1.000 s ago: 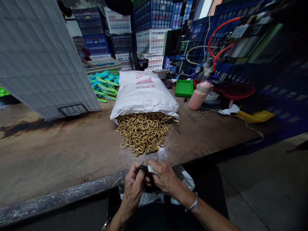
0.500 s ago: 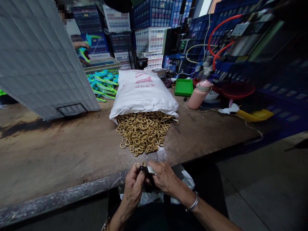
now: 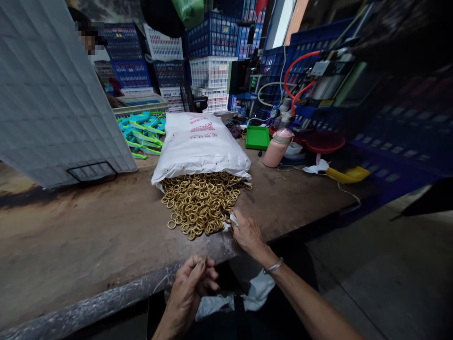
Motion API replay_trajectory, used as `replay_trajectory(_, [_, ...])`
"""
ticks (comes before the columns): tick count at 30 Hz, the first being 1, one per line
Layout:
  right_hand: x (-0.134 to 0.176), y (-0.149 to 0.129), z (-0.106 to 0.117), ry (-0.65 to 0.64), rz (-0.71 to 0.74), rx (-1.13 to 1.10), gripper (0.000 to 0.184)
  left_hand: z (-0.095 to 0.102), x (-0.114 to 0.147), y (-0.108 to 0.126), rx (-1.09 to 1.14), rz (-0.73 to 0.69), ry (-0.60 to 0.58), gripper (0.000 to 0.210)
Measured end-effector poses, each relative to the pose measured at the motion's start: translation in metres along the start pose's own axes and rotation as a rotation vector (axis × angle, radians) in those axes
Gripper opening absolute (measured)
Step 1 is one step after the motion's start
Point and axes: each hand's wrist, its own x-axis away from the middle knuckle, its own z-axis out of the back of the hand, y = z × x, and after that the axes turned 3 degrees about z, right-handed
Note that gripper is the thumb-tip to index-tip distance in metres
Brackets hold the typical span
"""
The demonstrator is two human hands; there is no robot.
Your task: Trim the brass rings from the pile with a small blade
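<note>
A heap of gold-coloured rings [image 3: 198, 203] spills from the mouth of a white printed sack [image 3: 203, 148] onto the table. At the heap's near right edge, my right hand [image 3: 247, 233] is closed around a small tool with a pale grip [image 3: 234, 219]. Its dark tip reaches in among the rings, and its exact kind is unclear. Lower down, by the table's front edge, my left hand [image 3: 191, 285] pinches thumb against fingers. A sliver of a gold-coloured ring shows at those fingertips; the rest of it is hidden.
A grey padded panel [image 3: 67, 104] stands at left, partly screening another person. Turquoise and green plastic pieces [image 3: 141, 132] lie behind it. Right of the sack are a green tray [image 3: 257, 138], a pink bottle [image 3: 278, 148], a red dish [image 3: 324, 141] and a yellow scoop [image 3: 348, 175].
My hands were together at the table edge and are now apart. The right hand has moved forward with the tool to the rings, while the left stays near the edge. The view has shifted.
</note>
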Motion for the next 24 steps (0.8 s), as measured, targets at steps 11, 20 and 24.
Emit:
replay_trajectory(11, [-0.016, 0.004, -0.005, -0.038, -0.052, 0.083, 0.019, 0.007, -0.004, 0.001, 0.154, 0.063, 0.004, 0.031])
replay_trajectory(20, [0.005, -0.017, -0.001, -0.154, 0.12, -0.476, 0.01, 0.004, -0.016, -0.006, -0.038, -0.061, 0.101, 0.03])
replay_trajectory(24, [0.026, -0.04, 0.006, -0.359, 0.217, -0.723, 0.007, 0.006, -0.022, -0.002, -0.207, -0.21, 0.137, 0.044])
